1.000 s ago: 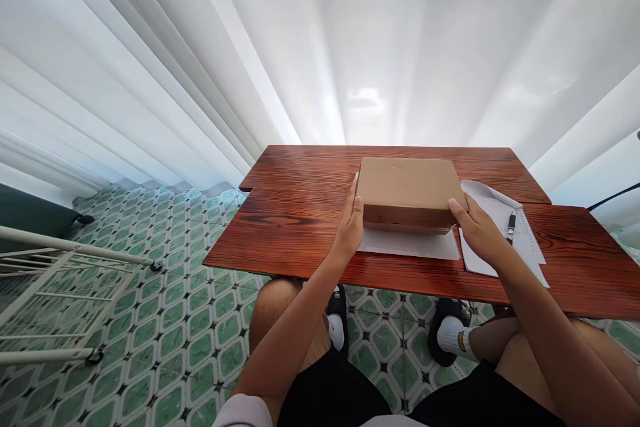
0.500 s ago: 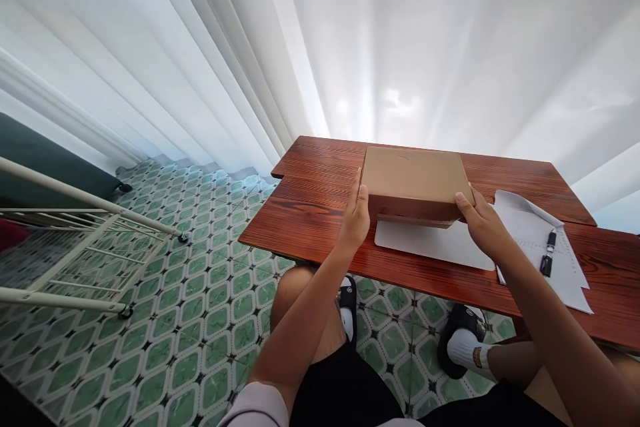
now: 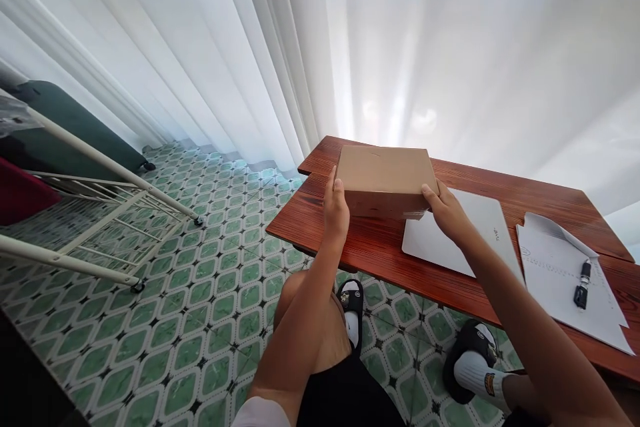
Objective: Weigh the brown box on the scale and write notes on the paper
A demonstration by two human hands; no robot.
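A flat brown cardboard box (image 3: 383, 173) is held just above the left end of a reddish wooden table (image 3: 350, 247). My left hand (image 3: 335, 210) grips its left side and my right hand (image 3: 445, 213) grips its right front corner. To the box's right a closed white laptop (image 3: 465, 233) lies flat on the table, partly under my right forearm.
White paper sheets (image 3: 565, 273) with a black pen (image 3: 583, 283) lie at the table's right end. White curtains hang behind. A white metal rack (image 3: 100, 213) stands on the green tiled floor at left. My knees and slippered feet are under the table.
Both hands have lifted the box off the white laptop and carried it to the left. The laptop is now uncovered. The view has swung left.
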